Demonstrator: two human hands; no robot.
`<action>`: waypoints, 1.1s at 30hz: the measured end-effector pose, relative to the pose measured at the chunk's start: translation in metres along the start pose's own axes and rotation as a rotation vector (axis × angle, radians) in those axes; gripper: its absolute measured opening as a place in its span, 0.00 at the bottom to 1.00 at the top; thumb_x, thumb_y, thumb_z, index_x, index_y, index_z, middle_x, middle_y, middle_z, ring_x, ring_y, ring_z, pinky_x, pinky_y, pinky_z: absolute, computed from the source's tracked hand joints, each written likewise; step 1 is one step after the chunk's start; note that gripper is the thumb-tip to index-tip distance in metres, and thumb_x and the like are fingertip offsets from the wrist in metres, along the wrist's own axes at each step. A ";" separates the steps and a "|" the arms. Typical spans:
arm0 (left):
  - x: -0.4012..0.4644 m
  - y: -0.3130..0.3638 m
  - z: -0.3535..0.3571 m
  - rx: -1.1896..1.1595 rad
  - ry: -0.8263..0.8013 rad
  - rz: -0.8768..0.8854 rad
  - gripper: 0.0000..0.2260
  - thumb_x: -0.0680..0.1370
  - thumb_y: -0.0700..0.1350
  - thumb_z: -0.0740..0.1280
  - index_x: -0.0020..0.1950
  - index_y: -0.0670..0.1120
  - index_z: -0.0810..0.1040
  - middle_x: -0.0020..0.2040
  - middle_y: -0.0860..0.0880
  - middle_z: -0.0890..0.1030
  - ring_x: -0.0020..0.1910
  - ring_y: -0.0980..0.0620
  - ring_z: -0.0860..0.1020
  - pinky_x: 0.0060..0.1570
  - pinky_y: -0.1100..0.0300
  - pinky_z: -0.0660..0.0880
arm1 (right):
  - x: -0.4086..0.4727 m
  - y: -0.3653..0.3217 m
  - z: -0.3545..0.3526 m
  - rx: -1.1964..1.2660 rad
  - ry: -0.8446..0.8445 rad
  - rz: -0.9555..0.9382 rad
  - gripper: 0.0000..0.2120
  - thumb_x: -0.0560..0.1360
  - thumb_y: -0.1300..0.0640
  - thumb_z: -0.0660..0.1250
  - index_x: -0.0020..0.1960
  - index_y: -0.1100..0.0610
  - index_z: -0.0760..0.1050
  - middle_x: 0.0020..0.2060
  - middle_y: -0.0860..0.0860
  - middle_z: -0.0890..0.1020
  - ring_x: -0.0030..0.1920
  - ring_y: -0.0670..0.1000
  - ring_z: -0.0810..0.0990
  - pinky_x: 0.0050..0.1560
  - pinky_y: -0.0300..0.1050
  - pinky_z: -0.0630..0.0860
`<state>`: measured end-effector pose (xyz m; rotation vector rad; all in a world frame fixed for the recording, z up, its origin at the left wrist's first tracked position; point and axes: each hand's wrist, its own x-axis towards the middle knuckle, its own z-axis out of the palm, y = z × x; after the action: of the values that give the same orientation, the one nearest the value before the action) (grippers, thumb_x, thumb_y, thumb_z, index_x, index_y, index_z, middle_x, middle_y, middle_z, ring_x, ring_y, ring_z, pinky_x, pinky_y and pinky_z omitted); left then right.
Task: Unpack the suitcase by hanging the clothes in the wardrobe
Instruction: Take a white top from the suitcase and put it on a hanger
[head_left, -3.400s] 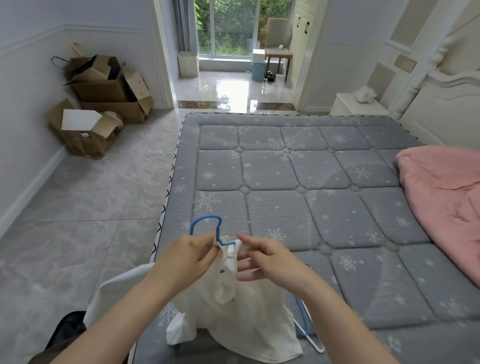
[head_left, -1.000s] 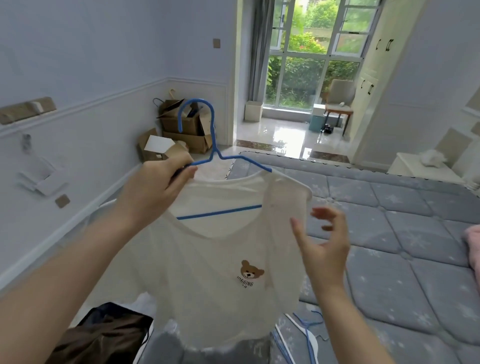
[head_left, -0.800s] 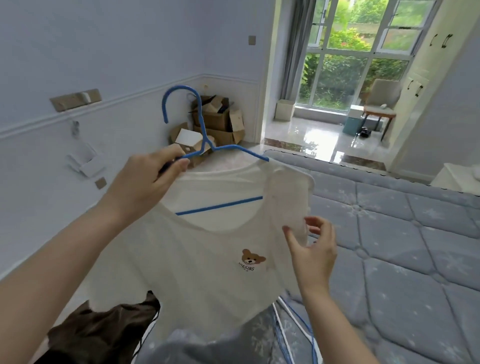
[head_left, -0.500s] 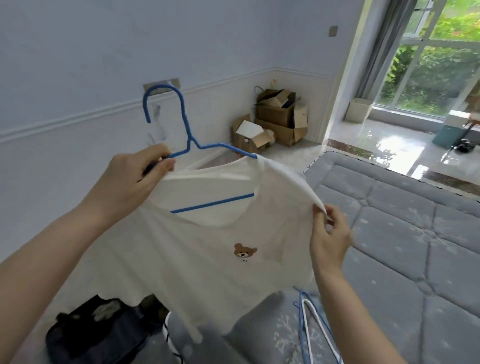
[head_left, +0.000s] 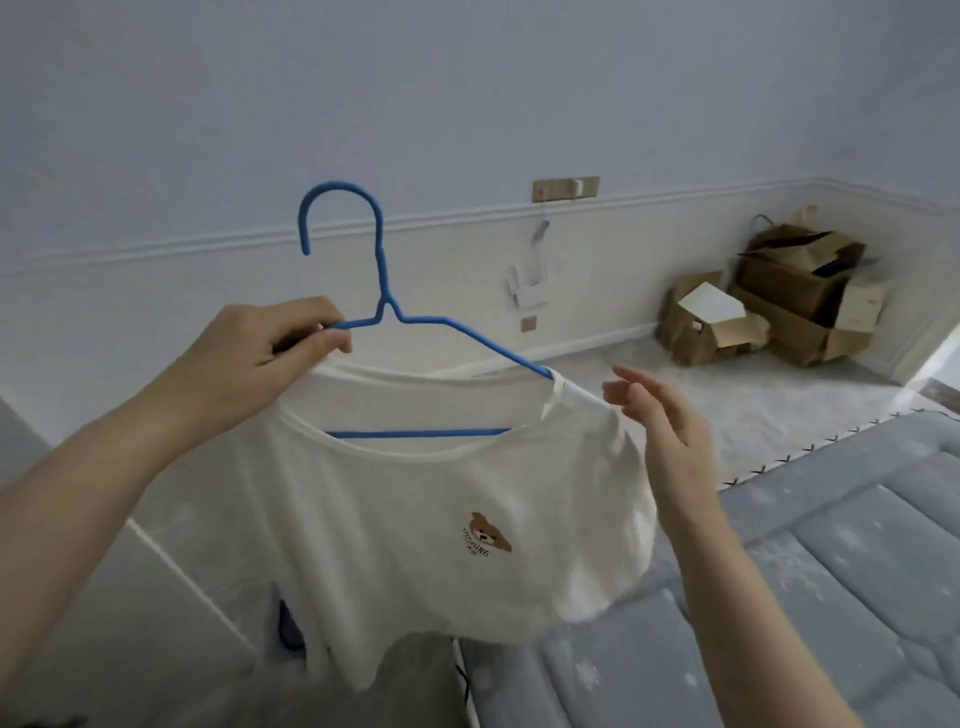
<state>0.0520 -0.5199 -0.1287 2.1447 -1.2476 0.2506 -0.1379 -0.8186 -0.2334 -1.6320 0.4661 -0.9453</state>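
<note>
Left hand (head_left: 254, 358) fingers pinch thin blue wire hanger (head_left: 384, 312) shoulder | right hand (head_left: 660, 421) loose, empty | limp light white cotton T-shirt (head_left: 415, 519) may slide; carry by hook

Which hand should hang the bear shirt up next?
Probably the left hand. It already grips the blue hanger near its neck, with the white shirt draped on it and the hook free on top. The right hand is open beside the shirt's shoulder, holding nothing.

I'm seeing thin, soft white cloth on the T-shirt (head_left: 415, 519), a matt blue-coated hanger (head_left: 384, 291), creased brown cardboard boxes (head_left: 769, 306), quilted grey mattress (head_left: 857, 571) fabric.
</note>
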 end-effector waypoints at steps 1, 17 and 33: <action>-0.006 -0.006 -0.006 0.018 0.003 -0.012 0.08 0.82 0.47 0.63 0.44 0.53 0.77 0.31 0.46 0.72 0.31 0.49 0.67 0.37 0.57 0.66 | -0.004 -0.009 0.013 0.002 -0.106 -0.022 0.11 0.81 0.58 0.62 0.57 0.53 0.82 0.48 0.48 0.86 0.52 0.46 0.82 0.54 0.38 0.76; -0.163 -0.122 -0.154 0.256 0.236 -0.183 0.10 0.80 0.54 0.60 0.48 0.53 0.79 0.39 0.51 0.74 0.39 0.51 0.73 0.42 0.55 0.71 | -0.087 -0.087 0.265 -0.266 -0.622 -0.496 0.08 0.82 0.58 0.62 0.50 0.54 0.80 0.36 0.47 0.76 0.39 0.47 0.74 0.38 0.33 0.67; -0.293 -0.171 -0.256 0.490 0.626 -0.533 0.10 0.73 0.51 0.72 0.49 0.47 0.86 0.38 0.52 0.68 0.35 0.55 0.69 0.36 0.70 0.63 | -0.123 -0.133 0.471 0.022 -0.886 -0.757 0.10 0.77 0.57 0.70 0.57 0.51 0.84 0.31 0.50 0.73 0.33 0.48 0.71 0.36 0.34 0.65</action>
<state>0.0762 -0.0957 -0.1363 2.4182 -0.2539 0.9778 0.1327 -0.3974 -0.1684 -2.0379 -0.8095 -0.6250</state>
